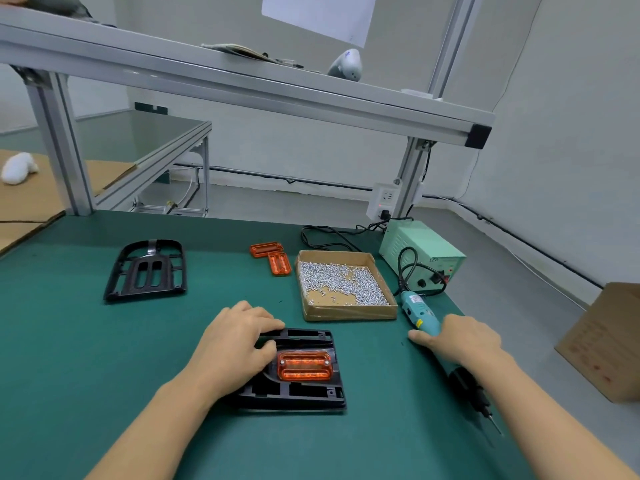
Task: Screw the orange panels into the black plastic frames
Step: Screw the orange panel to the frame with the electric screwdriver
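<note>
On my feed the left hand (239,344) lies on the left part of the near black frame (304,393), fingers curled over its upper left edge and gripping it, so that side of the frame is hidden from me. An orange panel (304,366) sits seated in the middle of that frame, with two small bright screw heads showing at its upper corners. The right hand (460,341) lies on the teal electric screwdriver (420,315), which rests on the green mat (86,358) with its dark tip pointing toward me; the fingers drape over the body, but I cannot tell whether they actually close around it, since the palm covers the middle of the tool. Between the two hands, farther back, stands a shallow cardboard tray (349,313) strewn with small silver screws (341,282). Just left of the tray lie two spare orange panels (272,256), touching each other at an angle. A second black frame (147,270) lies well apart at the left, holding no panel. Behind the tray's right corner sits the mint-green power box (420,252), its black cable looping down to the screwdriver. A brown carton (606,341) at the far right is cut off by the edge of view.
</note>
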